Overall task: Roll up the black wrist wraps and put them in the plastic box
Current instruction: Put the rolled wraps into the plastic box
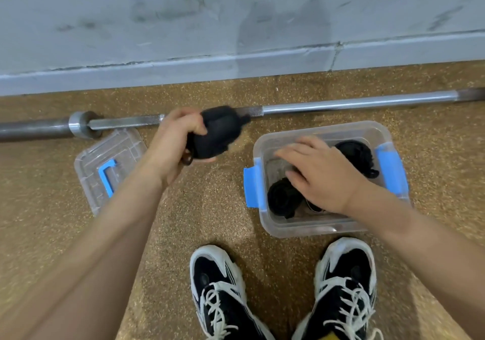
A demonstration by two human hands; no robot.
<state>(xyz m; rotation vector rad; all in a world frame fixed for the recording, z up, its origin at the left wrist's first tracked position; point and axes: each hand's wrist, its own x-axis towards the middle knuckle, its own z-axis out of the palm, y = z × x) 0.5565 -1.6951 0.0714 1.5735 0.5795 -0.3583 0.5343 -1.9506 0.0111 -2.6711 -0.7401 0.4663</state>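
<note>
Fingers (196, 125) of the left hand (175, 140) clasp a rolled black fabric wrist wrap (220, 132), left of the clear plastic box (315, 228).
Inside it, the right hand (322, 174) hangs loose-fingered over two more rolled wraps (282, 198).

On the floor (210, 208), right of centre: plastic box (275, 224). Inside, near wrist wrap (282, 199) at the near left corner, far wrist wrap (359, 153) at the far right, right grip (320, 171) over the space between. Left of the box, well apart: lid (105, 161), flat on the floor. Between lid and box, off the floor: left grip (173, 137) round a third wrist wrap (217, 132). Behind all, barbell (341, 102) along the wall (236, 11). Nearest: left sneaker (220, 287), and right sneaker (346, 282) just before the box.
</note>
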